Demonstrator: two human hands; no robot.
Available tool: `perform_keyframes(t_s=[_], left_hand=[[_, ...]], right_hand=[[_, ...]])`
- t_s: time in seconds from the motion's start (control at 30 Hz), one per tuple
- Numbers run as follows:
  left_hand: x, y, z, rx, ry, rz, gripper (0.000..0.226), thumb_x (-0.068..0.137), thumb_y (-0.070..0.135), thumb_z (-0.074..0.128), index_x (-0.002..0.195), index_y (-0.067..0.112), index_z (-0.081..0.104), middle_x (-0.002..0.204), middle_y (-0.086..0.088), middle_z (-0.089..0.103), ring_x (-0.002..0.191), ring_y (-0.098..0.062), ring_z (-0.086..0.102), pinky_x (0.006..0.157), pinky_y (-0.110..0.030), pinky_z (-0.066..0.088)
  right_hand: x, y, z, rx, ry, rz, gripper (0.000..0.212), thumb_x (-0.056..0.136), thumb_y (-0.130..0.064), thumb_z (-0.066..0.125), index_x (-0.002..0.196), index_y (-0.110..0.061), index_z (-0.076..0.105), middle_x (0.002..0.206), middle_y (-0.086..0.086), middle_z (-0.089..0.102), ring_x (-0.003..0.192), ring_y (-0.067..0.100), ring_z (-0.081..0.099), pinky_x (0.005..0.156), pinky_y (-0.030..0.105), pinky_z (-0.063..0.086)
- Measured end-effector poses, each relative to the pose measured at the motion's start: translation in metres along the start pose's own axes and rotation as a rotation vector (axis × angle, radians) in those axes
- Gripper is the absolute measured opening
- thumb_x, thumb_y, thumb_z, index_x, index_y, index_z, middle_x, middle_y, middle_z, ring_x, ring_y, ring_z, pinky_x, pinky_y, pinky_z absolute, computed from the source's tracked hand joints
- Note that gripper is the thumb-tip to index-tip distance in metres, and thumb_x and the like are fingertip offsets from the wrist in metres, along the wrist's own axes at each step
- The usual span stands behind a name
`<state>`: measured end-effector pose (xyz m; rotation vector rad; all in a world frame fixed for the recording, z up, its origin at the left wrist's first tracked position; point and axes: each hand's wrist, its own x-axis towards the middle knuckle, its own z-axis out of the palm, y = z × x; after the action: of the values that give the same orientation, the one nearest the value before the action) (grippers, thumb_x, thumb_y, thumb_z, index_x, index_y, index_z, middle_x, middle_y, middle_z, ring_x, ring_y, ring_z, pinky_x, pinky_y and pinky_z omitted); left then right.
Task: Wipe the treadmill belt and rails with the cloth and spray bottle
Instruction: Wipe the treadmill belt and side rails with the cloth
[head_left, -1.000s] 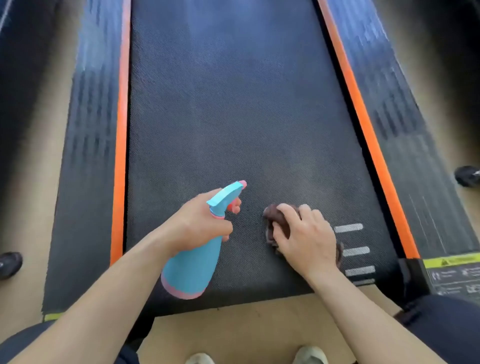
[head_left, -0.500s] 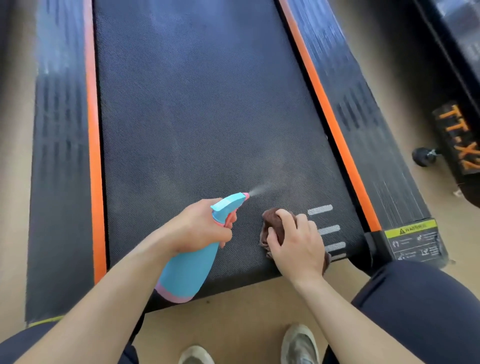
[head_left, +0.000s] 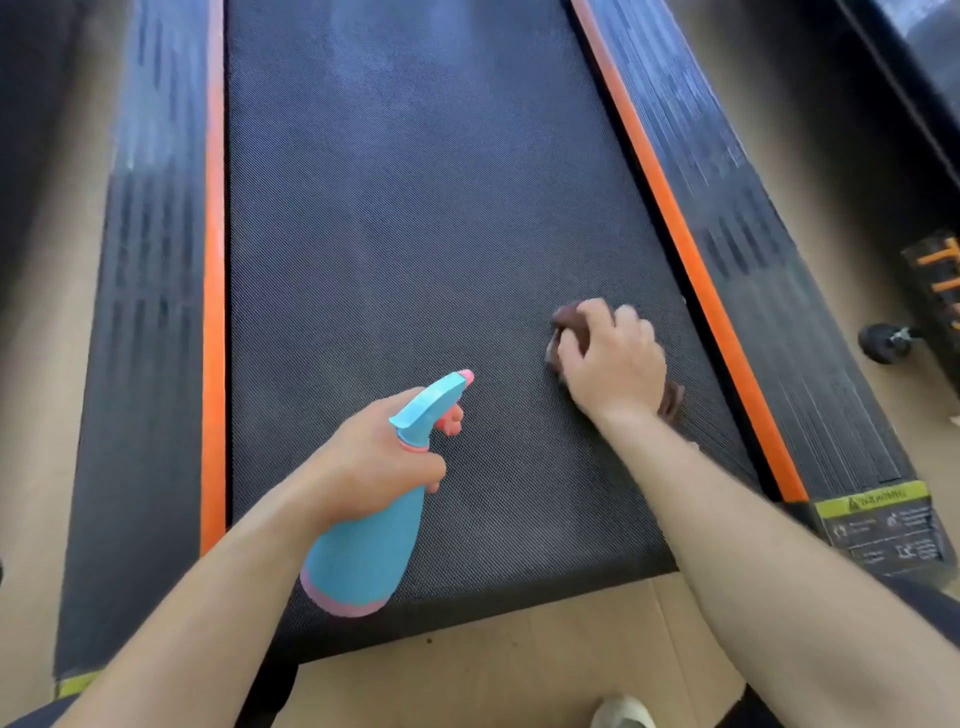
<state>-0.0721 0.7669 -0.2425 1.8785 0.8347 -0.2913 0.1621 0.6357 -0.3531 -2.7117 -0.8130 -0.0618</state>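
Where the rail (head_left: 753, 270) ends, a label (head_left: 883, 525) reads WARNING.

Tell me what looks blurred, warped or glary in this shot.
Head view: the right hand and the crumpled brown cloth it grips are motion-blurred; the turquoise plastic spray bottle in the left hand is crisp. Head view: the wide lens splays the orange-edged black side rails; sheen on the far textured black belt.

Light: soft, even, moderately bright; pale sheen on the far end of the black textured treadmill belt (head_left: 415, 78).
Blur: right hand (head_left: 615, 364) and crumpled brown cloth (head_left: 566, 317) smeared; yellow-and-black warning label (head_left: 883, 525) unreadable.
Edges: corners darkened; orange rail stripes (head_left: 213, 260) splay outward.
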Motion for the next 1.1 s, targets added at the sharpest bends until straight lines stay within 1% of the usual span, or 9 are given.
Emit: perform_keyframes(t_s=[0.1, 0.2, 0.4, 0.6, 0.67, 0.73, 0.83, 0.9, 1.1], left_hand=[[-0.002, -0.002, -0.005, -0.028, 0.027, -0.018, 0.044, 0.078, -0.003, 0.072, 0.106, 0.03, 0.07, 0.104, 0.017, 0.07, 0.07, 0.007, 0.06, 0.063, -0.006, 0.043], [0.0, -0.003, -0.008, -0.037, 0.05, -0.045, 0.046, 0.076, 0.007, 0.073, 0.112, 0.034, 0.07, 0.106, 0.015, 0.072, 0.07, 0.002, 0.061, 0.065, -0.008, 0.045], [-0.004, -0.017, -0.011, -0.076, 0.089, -0.05, 0.061, 0.057, 0.023, 0.068, 0.115, 0.042, 0.07, 0.111, 0.029, 0.07, 0.097, 0.002, 0.065, 0.082, -0.02, 0.049], [-0.008, -0.028, -0.016, -0.049, 0.093, -0.073, 0.061, 0.053, 0.024, 0.069, 0.112, 0.039, 0.071, 0.112, 0.02, 0.072, 0.111, -0.009, 0.066, 0.099, -0.032, 0.051], [-0.006, -0.027, -0.016, -0.037, 0.09, -0.076, 0.06, 0.053, 0.024, 0.068, 0.11, 0.04, 0.071, 0.111, 0.02, 0.072, 0.11, -0.008, 0.066, 0.102, -0.035, 0.052], [-0.006, -0.026, -0.017, -0.051, 0.09, -0.087, 0.064, 0.053, 0.025, 0.068, 0.115, 0.042, 0.07, 0.112, 0.023, 0.072, 0.11, -0.006, 0.066, 0.103, -0.037, 0.053], [-0.006, -0.024, -0.018, -0.07, 0.106, -0.089, 0.066, 0.053, 0.026, 0.07, 0.116, 0.046, 0.067, 0.111, 0.025, 0.072, 0.108, -0.007, 0.066, 0.097, -0.038, 0.055], [-0.004, -0.023, -0.017, -0.083, 0.114, -0.09, 0.065, 0.053, 0.026, 0.069, 0.115, 0.046, 0.067, 0.11, 0.026, 0.071, 0.107, -0.006, 0.067, 0.093, -0.035, 0.056], [0.001, -0.008, -0.005, -0.048, 0.101, -0.092, 0.049, 0.06, 0.026, 0.071, 0.107, 0.038, 0.069, 0.106, 0.012, 0.073, 0.096, -0.015, 0.067, 0.088, -0.036, 0.056]], right_hand=[[-0.085, -0.006, -0.004, 0.024, -0.027, -0.253, 0.029, 0.089, -0.05, 0.058, 0.105, -0.026, 0.061, 0.094, 0.007, 0.055, 0.083, 0.033, 0.053, 0.064, 0.041, 0.049], [-0.068, 0.005, 0.0, 0.012, -0.07, -0.415, 0.029, 0.09, -0.051, 0.059, 0.107, -0.028, 0.064, 0.092, 0.004, 0.058, 0.081, 0.032, 0.055, 0.06, 0.039, 0.049], [0.054, -0.018, 0.02, -0.042, 0.019, 0.007, 0.038, 0.095, -0.05, 0.049, 0.121, -0.023, 0.055, 0.115, 0.013, 0.058, 0.105, 0.04, 0.054, 0.078, 0.045, 0.048], [-0.075, -0.018, 0.004, 0.022, -0.054, -0.431, 0.031, 0.09, -0.048, 0.055, 0.106, -0.023, 0.064, 0.093, 0.008, 0.056, 0.081, 0.032, 0.055, 0.063, 0.041, 0.05], [-0.067, -0.008, 0.003, 0.02, -0.08, -0.552, 0.033, 0.09, -0.049, 0.053, 0.108, -0.023, 0.064, 0.091, 0.007, 0.057, 0.079, 0.032, 0.056, 0.061, 0.041, 0.052], [-0.034, -0.011, 0.008, -0.002, -0.041, -0.483, 0.033, 0.092, -0.05, 0.052, 0.111, -0.025, 0.063, 0.095, 0.007, 0.059, 0.084, 0.034, 0.058, 0.063, 0.041, 0.053], [0.027, -0.028, 0.02, 0.001, -0.003, -0.136, 0.033, 0.095, -0.05, 0.051, 0.118, -0.027, 0.057, 0.11, 0.009, 0.058, 0.101, 0.036, 0.055, 0.077, 0.043, 0.049], [0.034, -0.038, 0.023, -0.037, 0.003, -0.043, 0.034, 0.096, -0.048, 0.049, 0.12, -0.025, 0.054, 0.114, 0.011, 0.056, 0.104, 0.037, 0.054, 0.078, 0.044, 0.047], [-0.094, -0.033, 0.009, 0.001, -0.03, -0.333, 0.029, 0.089, -0.046, 0.055, 0.106, -0.024, 0.062, 0.093, 0.008, 0.055, 0.081, 0.034, 0.054, 0.062, 0.041, 0.048]])
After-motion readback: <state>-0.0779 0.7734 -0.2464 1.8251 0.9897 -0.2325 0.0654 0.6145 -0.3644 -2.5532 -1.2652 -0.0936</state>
